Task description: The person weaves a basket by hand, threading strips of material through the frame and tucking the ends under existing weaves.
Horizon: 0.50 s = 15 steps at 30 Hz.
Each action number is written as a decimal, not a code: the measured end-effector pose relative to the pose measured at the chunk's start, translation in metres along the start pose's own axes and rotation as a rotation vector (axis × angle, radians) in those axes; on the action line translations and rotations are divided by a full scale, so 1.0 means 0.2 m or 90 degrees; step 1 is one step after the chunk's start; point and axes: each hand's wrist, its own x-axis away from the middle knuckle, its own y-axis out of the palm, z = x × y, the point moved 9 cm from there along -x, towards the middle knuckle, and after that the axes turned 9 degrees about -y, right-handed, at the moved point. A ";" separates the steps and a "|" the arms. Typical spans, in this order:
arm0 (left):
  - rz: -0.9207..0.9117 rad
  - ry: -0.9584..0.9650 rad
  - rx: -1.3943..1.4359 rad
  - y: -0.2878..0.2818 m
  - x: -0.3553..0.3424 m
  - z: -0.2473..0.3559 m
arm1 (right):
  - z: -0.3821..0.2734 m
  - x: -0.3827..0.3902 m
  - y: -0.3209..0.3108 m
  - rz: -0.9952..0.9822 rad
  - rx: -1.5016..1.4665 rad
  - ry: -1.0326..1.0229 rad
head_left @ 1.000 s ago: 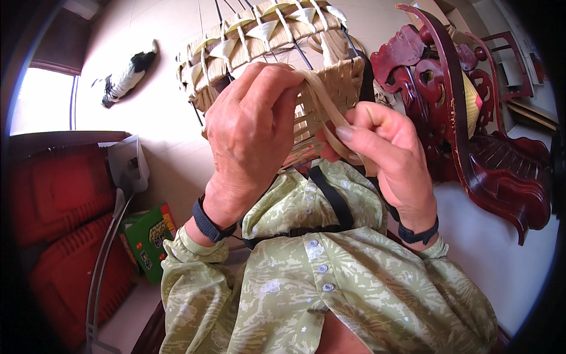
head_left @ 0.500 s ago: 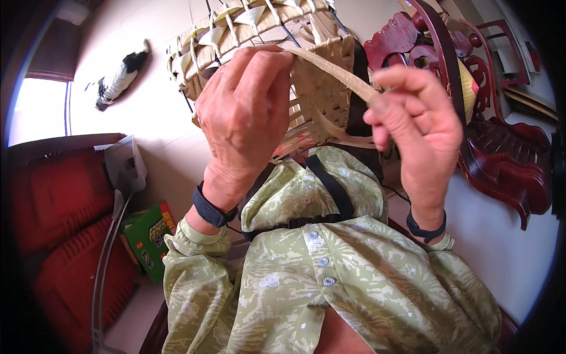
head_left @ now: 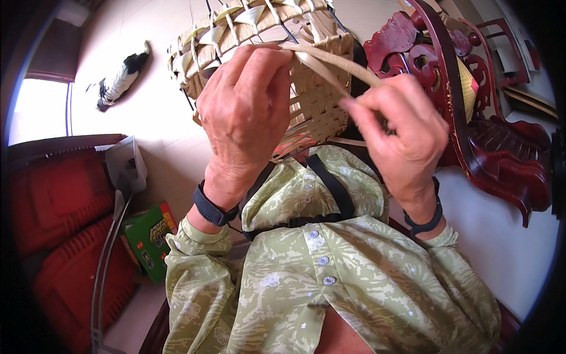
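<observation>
A woven basket point(head_left: 323, 97) of flat tan strips, with dark rods showing at its rim, sits in front of me at the top of the view. My left hand point(head_left: 244, 112) is closed at the basket's rim, pinching a pale tan weaving strip point(head_left: 333, 58) between thumb and fingers. From that pinch the strip arcs right to my right hand point(head_left: 407, 127), whose fingers are curled around it. A second length of strip slants down from the left fingertips to my right thumb. My left hand hides part of the rim and the basket's near left side.
A carved dark-red wooden chair point(head_left: 457, 88) stands close on the right. To the left are red cushions point(head_left: 65, 200), a green box point(head_left: 150, 242) and a pale stand with a curved leg point(head_left: 127, 165). A black-and-white animal point(head_left: 122, 76) lies on the floor at the upper left.
My right hand has turned over and its fingers have curled in, with the strip now bent into two lengths between the hands. My left hand has stayed at the rim.
</observation>
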 end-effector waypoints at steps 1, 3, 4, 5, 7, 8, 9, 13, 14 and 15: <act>-0.001 -0.001 0.002 0.00 0.00 0.00 | 0.01 -0.01 -0.03 0.037 0.021 -0.014; -0.001 -0.001 0.003 0.00 0.00 0.00 | 0.04 -0.03 -0.06 0.104 0.064 -0.018; 0.000 0.000 0.002 0.00 -0.01 0.00 | 0.05 -0.02 -0.06 0.128 0.076 -0.011; 0.001 0.000 0.000 0.00 -0.01 0.00 | 0.05 -0.01 -0.05 0.146 0.084 0.001; 0.000 -0.008 -0.001 0.01 -0.01 -0.01 | 0.06 0.07 0.01 0.153 0.096 0.022; -0.002 -0.011 -0.002 0.01 -0.01 -0.01 | 0.05 0.11 0.05 0.136 0.081 0.026; 0.000 -0.011 -0.001 0.02 -0.01 -0.01 | 0.04 0.17 0.09 0.118 0.086 0.019; 0.003 -0.006 -0.010 0.01 -0.01 -0.01 | -0.01 0.30 0.21 0.033 -0.073 0.080; 0.004 -0.003 -0.010 0.01 -0.01 0.00 | 0.01 0.32 0.19 0.068 -0.139 0.108; 0.004 0.000 -0.009 0.01 -0.01 0.00 | 0.02 0.35 0.18 0.104 -0.205 0.136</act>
